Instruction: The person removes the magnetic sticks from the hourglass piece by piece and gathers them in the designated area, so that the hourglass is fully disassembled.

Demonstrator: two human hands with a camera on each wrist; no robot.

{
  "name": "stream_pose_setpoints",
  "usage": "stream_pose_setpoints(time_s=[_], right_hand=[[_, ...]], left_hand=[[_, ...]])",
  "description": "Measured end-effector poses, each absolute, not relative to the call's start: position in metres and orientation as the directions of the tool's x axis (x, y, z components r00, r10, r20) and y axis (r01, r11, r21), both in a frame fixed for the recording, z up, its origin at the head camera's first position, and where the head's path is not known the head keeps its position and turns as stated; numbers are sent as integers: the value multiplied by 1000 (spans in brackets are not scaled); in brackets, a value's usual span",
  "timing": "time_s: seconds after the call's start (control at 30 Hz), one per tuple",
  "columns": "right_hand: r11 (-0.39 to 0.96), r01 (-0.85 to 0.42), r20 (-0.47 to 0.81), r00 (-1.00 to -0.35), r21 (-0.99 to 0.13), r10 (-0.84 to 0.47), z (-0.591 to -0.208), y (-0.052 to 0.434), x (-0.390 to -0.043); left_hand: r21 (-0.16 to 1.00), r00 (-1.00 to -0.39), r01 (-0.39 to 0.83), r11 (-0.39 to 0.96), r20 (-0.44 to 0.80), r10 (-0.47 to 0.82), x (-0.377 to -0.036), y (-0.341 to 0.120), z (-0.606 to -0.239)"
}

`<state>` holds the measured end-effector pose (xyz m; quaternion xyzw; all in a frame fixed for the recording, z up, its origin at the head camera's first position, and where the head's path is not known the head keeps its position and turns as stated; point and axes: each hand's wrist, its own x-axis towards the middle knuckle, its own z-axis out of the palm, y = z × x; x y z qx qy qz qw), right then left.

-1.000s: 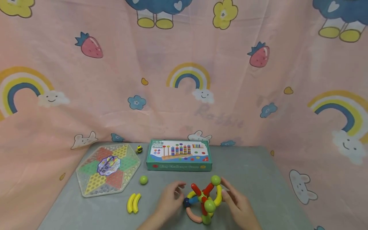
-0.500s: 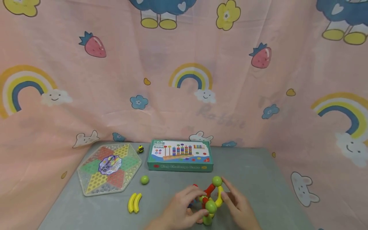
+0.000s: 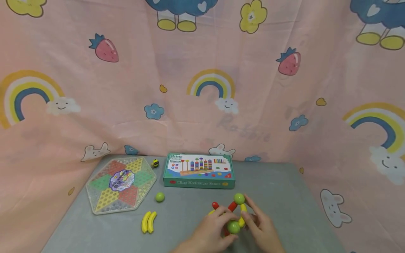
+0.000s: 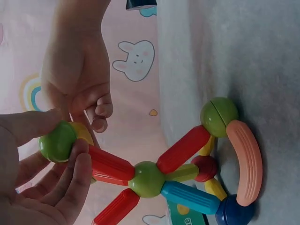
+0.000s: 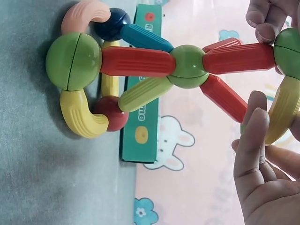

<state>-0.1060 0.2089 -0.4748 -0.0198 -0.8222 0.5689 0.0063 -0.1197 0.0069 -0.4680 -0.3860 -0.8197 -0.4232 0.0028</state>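
A toy built of magnetic rods and balls stands on the table between my hands. Its central green ball (image 4: 147, 179) joins red rods (image 5: 138, 61), a blue rod (image 4: 191, 197) and a light green rod (image 5: 145, 93). Below, curved rods and balls form a ring on the tabletop. My left hand (image 3: 215, 228) pinches an upper green ball (image 4: 57, 141) between thumb and fingers. My right hand (image 3: 262, 226) holds the yellow curved rod (image 5: 282, 110) linking the upper balls, its index finger beside the far green ball (image 3: 239, 198). In the head view my left hand covers much of the toy.
Left of the toy, two yellow curved rods (image 3: 148, 222) and a loose green ball (image 3: 159, 197) lie on the grey table (image 3: 177, 214). Farther back are a hexagonal Chinese checkers board (image 3: 121, 186), a small yellow-and-black toy (image 3: 155, 163) and a green Ring Challenge Game box (image 3: 198, 171).
My left hand has moved right from beside the toy, over its front, and now grips the near upper green ball. My right hand stays on the toy's right side.
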Motion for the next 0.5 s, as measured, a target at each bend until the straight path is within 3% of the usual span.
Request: stream_pose_setpoints(time_s=[0.5], right_hand=[[331, 78, -57, -996, -941, 72, -469, 202, -109]], left_hand=[[812, -752, 517, 271, 280, 596, -121, 7, -466]])
